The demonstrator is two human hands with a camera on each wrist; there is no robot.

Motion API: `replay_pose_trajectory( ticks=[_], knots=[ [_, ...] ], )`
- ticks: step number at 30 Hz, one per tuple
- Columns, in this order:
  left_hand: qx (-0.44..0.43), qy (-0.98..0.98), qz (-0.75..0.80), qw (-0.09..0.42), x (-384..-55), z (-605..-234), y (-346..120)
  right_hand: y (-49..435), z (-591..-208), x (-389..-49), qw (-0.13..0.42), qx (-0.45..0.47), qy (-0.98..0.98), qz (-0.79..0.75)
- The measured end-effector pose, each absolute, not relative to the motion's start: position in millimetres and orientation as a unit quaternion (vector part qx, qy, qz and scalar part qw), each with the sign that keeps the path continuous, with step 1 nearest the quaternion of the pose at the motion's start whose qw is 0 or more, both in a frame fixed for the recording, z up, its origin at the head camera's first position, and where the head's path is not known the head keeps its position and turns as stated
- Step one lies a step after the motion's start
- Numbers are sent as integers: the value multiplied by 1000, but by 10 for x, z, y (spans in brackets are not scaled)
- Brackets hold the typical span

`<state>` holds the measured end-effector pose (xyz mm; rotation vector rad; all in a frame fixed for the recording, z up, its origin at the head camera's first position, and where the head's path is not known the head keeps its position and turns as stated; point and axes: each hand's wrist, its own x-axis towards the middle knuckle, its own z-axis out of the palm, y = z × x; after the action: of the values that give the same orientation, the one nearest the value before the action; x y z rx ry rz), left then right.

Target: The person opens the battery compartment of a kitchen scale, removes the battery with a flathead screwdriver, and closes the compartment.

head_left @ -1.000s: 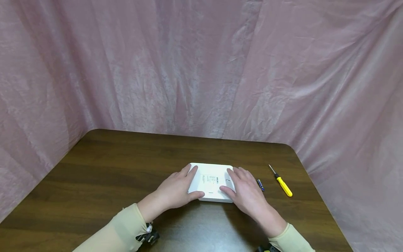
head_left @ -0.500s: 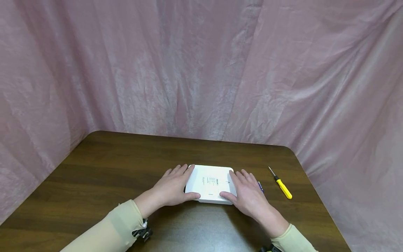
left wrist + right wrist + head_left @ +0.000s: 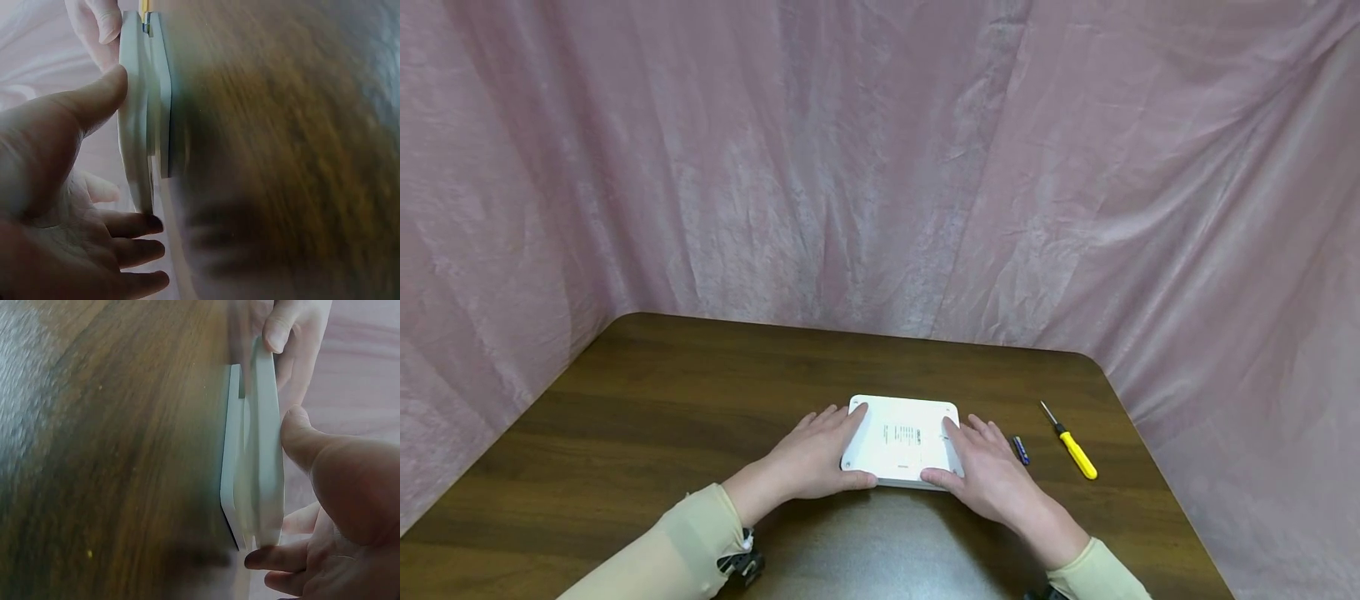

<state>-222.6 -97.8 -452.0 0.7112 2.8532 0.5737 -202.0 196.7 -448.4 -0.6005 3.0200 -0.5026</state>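
A white, flat, square device (image 3: 901,433) with rounded corners, which looks like a kitchen scale lying upside down, sits on the table. Small print fills the middle of its upper face and its corners show small round marks. My left hand (image 3: 812,454) rests on its left side, thumb on the near edge, index finger at the far left corner. Opposite it, my right hand (image 3: 992,462) lies on the right side, thumb and index finger on the upper face. In the left wrist view, the device's edge (image 3: 134,125) shows a thicker upper part over a thinner plate (image 3: 165,119).
To the right, a small blue battery (image 3: 1021,450) lies near my right hand. Farther right is a screwdriver (image 3: 1075,450) with a yellow handle, its tip pointing away. The brown wooden table (image 3: 700,367) ends at a pink curtain (image 3: 880,183).
My hands have spread slightly outward on the white device, so its left corner marks now show. The device has shifted slightly toward me in view; the battery is more fully visible.
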Motion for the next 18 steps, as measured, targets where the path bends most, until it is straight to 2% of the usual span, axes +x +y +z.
replay_pose_trajectory(
  ticks=[8,18],
  knots=[
    [249,943,210,73,-2234,-4532,-954,1935,-4493,-2044,-2,-200,964,-175],
    [244,942,227,28,-2248,-4454,-1001,1853,-4412,-2066,-21,-181,961,-210]
  ],
)
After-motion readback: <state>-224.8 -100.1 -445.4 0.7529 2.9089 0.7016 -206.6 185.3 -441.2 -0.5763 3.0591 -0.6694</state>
